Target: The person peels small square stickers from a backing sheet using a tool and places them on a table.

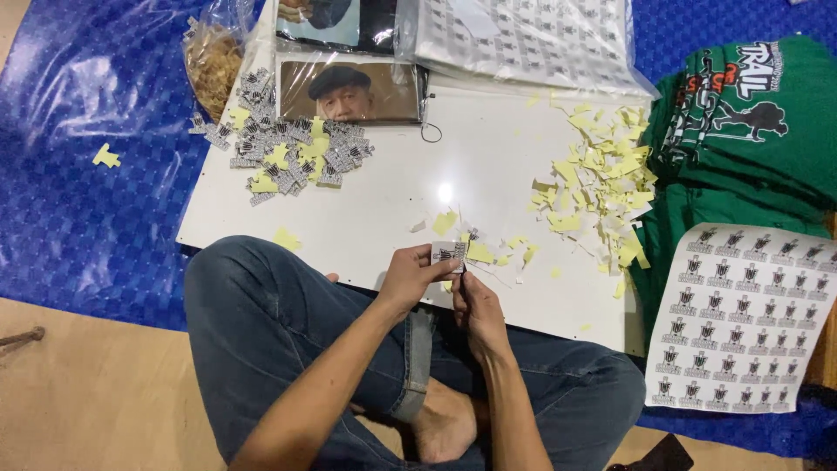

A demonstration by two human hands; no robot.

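Left hand (408, 275), right hand (473, 307) both pinch small black-and-white cut sticker (449, 254) over white board (392, 205); printed white sticker sheet (741, 318) lies right, on green shirts (741, 131).

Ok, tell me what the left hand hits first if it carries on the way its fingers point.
The left hand points up-right, so beyond the small printed sticker in its grip, probably the yellow backing scrap on the white board; depth is uncertain.

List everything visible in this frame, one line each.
white board: one, white, on the blue sheet
blue sheet: one, blue, under everything
sticker pile: one, black-white and yellow, board's far left
yellow scraps: many, yellow, board's right
green shirts: stack, green, right
sticker sheet: one, white, lower right
small sticker: one, black-white, pinched by both hands
left hand: holding the sticker
right hand: at the sticker's edge
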